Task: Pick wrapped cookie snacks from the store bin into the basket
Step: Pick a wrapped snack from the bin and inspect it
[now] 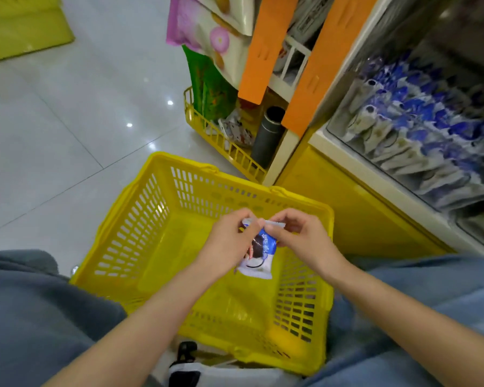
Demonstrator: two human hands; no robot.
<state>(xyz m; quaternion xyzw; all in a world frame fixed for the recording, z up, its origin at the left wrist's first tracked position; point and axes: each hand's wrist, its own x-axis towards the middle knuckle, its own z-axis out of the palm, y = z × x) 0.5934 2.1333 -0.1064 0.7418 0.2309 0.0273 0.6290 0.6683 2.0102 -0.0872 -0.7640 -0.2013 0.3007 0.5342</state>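
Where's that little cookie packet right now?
The cookie packet is centre frame in the head view, held over the yellow basket, its top edge pinched between the left hand and right hand.

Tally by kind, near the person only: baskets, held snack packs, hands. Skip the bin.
yellow basket: 1
wrapped cookie snack: 1
hands: 2 (left hand, right hand, both pinching the snack)
Total: 4

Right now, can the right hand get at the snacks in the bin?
Probably yes. The bin looks open on that side, with nothing between. But the right hand is pinching a packet together with the left hand over the basket, so it must let go first.
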